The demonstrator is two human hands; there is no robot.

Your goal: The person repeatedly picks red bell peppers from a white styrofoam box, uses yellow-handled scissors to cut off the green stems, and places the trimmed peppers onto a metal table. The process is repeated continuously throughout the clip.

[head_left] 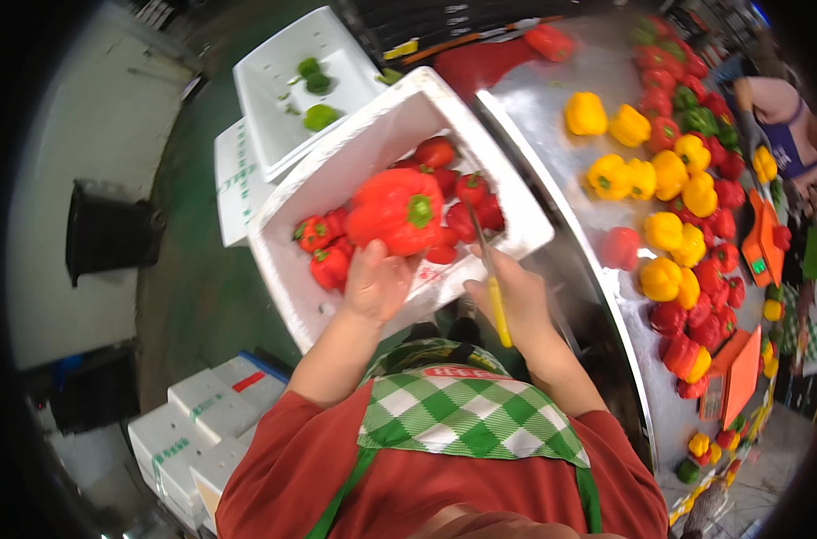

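My left hand (377,283) grips a large red bell pepper (397,211) from below and holds it over a white foam box (287,260) with several red peppers inside. My right hand (516,301) is closed on a small knife with a yellow handle (498,314); its thin blade points up toward the pepper. Both hands are above the box's near edge.
A steel table (552,144) on the right carries many yellow, red and green peppers and orange scales (741,373). A second foam box (291,81) behind holds green scraps. More foam boxes (193,422) are stacked at lower left. Another person (786,126) stands at far right.
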